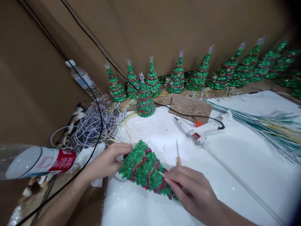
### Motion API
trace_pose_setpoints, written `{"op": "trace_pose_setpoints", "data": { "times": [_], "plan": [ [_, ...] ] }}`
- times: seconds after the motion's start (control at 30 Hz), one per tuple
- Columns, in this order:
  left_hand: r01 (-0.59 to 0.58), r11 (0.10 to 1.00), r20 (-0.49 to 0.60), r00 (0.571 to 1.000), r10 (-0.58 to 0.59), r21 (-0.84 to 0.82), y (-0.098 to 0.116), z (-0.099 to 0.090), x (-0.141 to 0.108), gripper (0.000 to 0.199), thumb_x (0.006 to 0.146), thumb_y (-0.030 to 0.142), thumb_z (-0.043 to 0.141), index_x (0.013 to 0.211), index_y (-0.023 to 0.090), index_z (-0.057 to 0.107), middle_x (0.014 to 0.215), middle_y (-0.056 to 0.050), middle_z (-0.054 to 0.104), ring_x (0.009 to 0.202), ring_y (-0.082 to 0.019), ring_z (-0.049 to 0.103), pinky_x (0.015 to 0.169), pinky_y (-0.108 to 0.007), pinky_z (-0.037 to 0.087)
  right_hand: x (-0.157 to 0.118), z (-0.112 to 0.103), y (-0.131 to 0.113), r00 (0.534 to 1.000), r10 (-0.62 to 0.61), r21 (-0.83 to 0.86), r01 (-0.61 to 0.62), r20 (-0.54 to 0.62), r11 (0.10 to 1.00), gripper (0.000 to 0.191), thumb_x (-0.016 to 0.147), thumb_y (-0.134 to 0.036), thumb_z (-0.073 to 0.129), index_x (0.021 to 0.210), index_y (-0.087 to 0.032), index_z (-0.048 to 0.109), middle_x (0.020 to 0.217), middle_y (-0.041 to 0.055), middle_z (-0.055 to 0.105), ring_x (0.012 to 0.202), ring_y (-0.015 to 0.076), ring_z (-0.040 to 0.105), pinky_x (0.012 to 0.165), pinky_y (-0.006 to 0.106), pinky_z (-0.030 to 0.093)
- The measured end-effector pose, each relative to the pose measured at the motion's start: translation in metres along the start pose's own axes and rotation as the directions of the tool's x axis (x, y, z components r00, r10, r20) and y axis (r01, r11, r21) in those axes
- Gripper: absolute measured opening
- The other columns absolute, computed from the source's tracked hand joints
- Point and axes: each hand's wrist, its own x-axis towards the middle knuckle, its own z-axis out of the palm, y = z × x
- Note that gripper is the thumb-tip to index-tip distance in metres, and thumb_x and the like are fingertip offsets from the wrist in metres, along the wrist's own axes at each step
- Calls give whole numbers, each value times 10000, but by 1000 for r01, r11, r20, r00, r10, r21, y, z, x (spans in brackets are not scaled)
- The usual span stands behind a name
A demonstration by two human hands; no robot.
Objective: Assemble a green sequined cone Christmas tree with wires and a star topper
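A green glitter tree with red garlands (143,168) lies tilted over the white table at the lower middle, its wide base to the left. My left hand (114,160) is closed on that base, with some fingers hidden behind it. Between the thumb and fingers of my right hand (188,185) is a thin pale-tipped piece (161,174), its tip touching the tree's side near a red garland; what it is, I cannot make out. Just beyond my right hand lies an awl-like tool with a wooden handle (178,153).
Several finished-looking trees (176,75) stand along the back. A glue gun (199,133) with a long clear stick, a cardboard piece (190,106) and green wires (256,125) lie right. Tangled wires (94,124), bottles (56,160) and a black cable (101,116) occupy the left.
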Motion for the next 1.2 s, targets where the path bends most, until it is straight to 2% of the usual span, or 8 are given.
{"op": "trace_pose_setpoints", "data": {
  "times": [0.13, 0.37, 0.5, 0.63, 0.77, 0.93, 1.1, 1.2],
  "plan": [
    [19, 986, 64, 998, -8, -167, 3, -1, 1, 201, 878, 165, 511, 817, 178, 703, 765, -51, 675, 792, -215, 612, 794, -296, 481, -4, 5, 3, 999, 1, 33, 0, -37, 999, 327, 848, -14, 538, 1092, -228, 580, 835, 57, 645, 729, 149, 605, 620, 278, 523],
    [62, 934, 98, 995, -30, -352, 8, -3, 1, 244, 904, 325, 578, 935, 168, 762, 956, -83, 729, 921, -245, 646, 862, -308, 485, -5, 5, 3, 997, -57, 6, 57, -50, 998, 172, 877, -51, 532, 968, -171, 616, 813, 54, 628, 729, 136, 578, 645, 277, 495],
    [111, 917, 147, 987, -58, -383, 14, -1, 1, 268, 859, 385, 643, 906, 153, 769, 893, -84, 740, 861, -239, 665, 814, -305, 516, 2, 1, 1, 997, -68, -57, 66, -31, 996, 136, 900, -92, 519, 916, -165, 633, 790, 47, 635, 725, 131, 570, 646, 260, 473],
    [177, 897, 167, 979, -118, -405, 14, 0, 0, 206, 781, 339, 710, 843, 151, 767, 798, -58, 734, 781, -216, 662, 761, -287, 529, 6, -2, 0, 995, -99, -117, 100, 18, 988, 148, 900, -104, 504, 852, -152, 636, 746, 36, 621, 654, 117, 530, 606, 250, 435],
    [221, 872, 103, 975, -196, -436, 8, 1, -3, 228, 761, 335, 610, 716, 152, 739, 671, -37, 689, 611, -163, 590, 588, -245, 482, 9, -3, -4, 993, -104, -160, 111, 50, 981, 153, 881, -96, 520, 821, -134, 656, 742, 40, 642, 651, 113, 541, 611, 244, 430],
    [245, 857, 36, 966, -257, -454, 8, 7, -4, 458, 818, 500, 438, 625, 144, 651, 567, -37, 598, 508, -138, 495, 497, -243, 399, 18, -9, -16, 989, 24, -112, -8, 146, 994, 127, 831, -109, 594, 791, -137, 711, 727, 30, 678, 639, 101, 579, 592, 220, 434],
    [262, 899, 80, 965, -250, -351, 12, 9, -4, 464, 801, 482, 621, 493, 141, 552, 457, 37, 392, 447, -84, 317, 449, -218, 248, 24, -21, -18, 940, 229, -43, -226, 254, 973, 71, 802, -161, 660, 821, -150, 728, 748, 24, 709, 660, 96, 624, 578, 200, 440],
    [261, 910, 94, 965, -244, -321, 13, 9, -3, 482, 803, 503, 604, 486, 143, 556, 460, 43, 360, 453, -88, 305, 457, -225, 250, 24, -22, -16, 930, 260, -57, -254, 261, 965, 88, 815, -184, 657, 751, -149, 707, 661, 1, 677, 602, 81, 588, 551, 191, 418]
  ]
}}
